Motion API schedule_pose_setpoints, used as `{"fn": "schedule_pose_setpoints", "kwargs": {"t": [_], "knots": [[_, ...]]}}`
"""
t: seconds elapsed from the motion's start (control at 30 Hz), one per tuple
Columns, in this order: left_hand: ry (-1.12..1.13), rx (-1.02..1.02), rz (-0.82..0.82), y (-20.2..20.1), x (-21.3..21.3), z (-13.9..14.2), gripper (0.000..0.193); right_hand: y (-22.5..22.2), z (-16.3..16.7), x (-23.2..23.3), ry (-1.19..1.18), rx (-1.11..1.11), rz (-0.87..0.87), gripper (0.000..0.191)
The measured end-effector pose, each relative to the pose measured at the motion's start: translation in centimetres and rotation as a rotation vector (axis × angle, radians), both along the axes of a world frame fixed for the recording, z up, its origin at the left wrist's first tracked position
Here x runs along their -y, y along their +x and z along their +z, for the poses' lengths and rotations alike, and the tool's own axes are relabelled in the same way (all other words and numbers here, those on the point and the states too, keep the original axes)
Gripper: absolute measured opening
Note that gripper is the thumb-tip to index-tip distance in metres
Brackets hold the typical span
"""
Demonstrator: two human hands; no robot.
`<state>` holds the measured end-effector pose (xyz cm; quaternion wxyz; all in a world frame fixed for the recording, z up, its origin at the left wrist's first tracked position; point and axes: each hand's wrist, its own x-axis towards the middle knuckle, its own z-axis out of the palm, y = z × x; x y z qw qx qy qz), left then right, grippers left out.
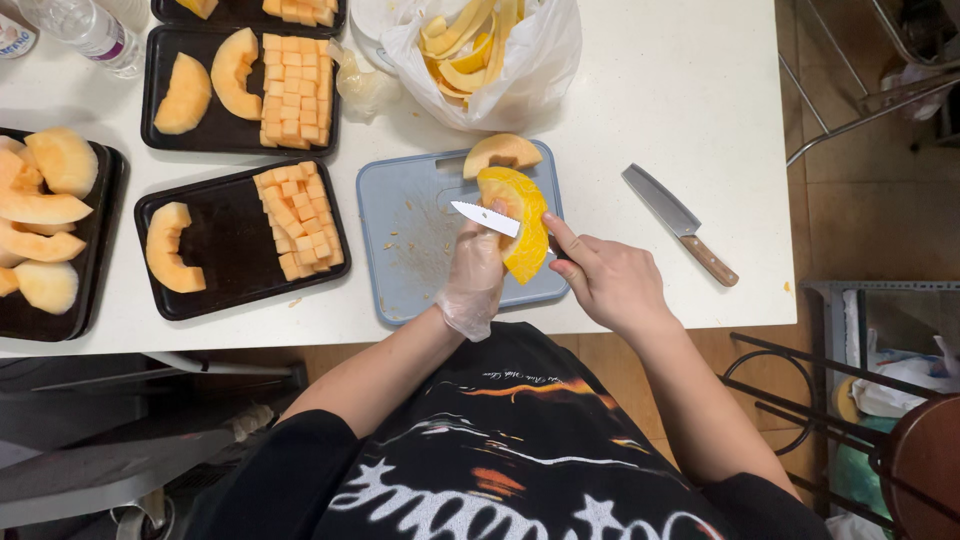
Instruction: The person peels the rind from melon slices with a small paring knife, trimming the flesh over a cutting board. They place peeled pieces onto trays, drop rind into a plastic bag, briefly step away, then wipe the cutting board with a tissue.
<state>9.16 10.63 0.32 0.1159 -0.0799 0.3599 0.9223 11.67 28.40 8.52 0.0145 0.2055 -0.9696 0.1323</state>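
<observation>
Over the white table [690,90], above a grey board [400,250], the gloved left hand [475,275] grips a melon wedge [522,225]; the right hand [605,280] is wrapped around a white knife [485,218], its blade lying across the wedge.

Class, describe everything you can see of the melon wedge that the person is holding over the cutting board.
The orange melon wedge with yellow rind is a curved slice, its flesh moist-looking. It is held tilted above the grey-blue plastic cutting board. The left hand, in a clear thin glove, grips it from below, while the bare right hand holds a small white-bladed serrated knife across it. A second wedge lies just behind.
</observation>
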Motion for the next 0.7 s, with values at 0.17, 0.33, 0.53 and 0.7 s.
{"fn": "schedule_pose_setpoints", "kwargs": {"t": [0.17, 0.33, 0.53, 0.7], "knots": [[-0.015, 0.030, 0.056, -0.6, 1.0, -0.3, 0.037, -0.2, 0.0, -0.1, -0.002, 0.026, -0.034, 0.053], [-0.061, -0.020, -0.027, 0.0, 0.9, -1.5, 0.035, -0.8, 0.1, -0.1, -0.030, 0.046, -0.013, 0.055], [-0.158, -0.091, -0.028, 0.5, 1.1, -2.6, 0.037, -0.8, 0.3, -0.6, -0.058, 0.168, -0.025, 0.054], [-0.247, -0.158, -0.127, 0.6, 1.3, -2.1, 0.036, -1.0, 0.2, -1.2, -0.068, 0.177, -0.010, 0.058]]}}
